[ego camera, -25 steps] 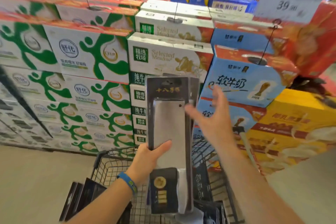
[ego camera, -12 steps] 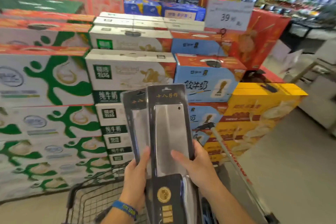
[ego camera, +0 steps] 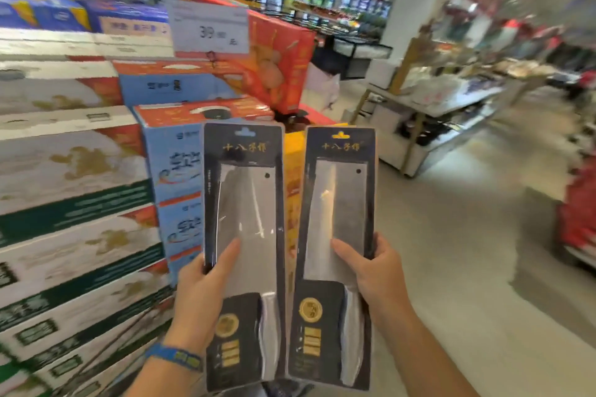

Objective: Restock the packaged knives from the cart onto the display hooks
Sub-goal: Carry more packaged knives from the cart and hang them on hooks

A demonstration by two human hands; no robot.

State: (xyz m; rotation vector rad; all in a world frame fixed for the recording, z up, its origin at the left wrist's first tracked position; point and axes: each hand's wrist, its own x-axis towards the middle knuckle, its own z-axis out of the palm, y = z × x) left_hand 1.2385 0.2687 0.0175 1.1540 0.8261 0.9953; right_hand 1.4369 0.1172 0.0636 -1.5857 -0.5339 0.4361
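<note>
Now two packaged knives are held upright, one in each hand.
Fingers curled, the left hand grips the left knife pack at its left edge, thumb across the front. The right hand grips the right knife pack likewise. The packs stand just apart, before stacked cartons.

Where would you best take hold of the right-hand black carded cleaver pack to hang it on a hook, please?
Grip the right-hand black carded cleaver pack just below mid-height from its right edge, thumb across the front, as the right hand does. The long flat card stands upright, leaving its top hang hole free.
</note>
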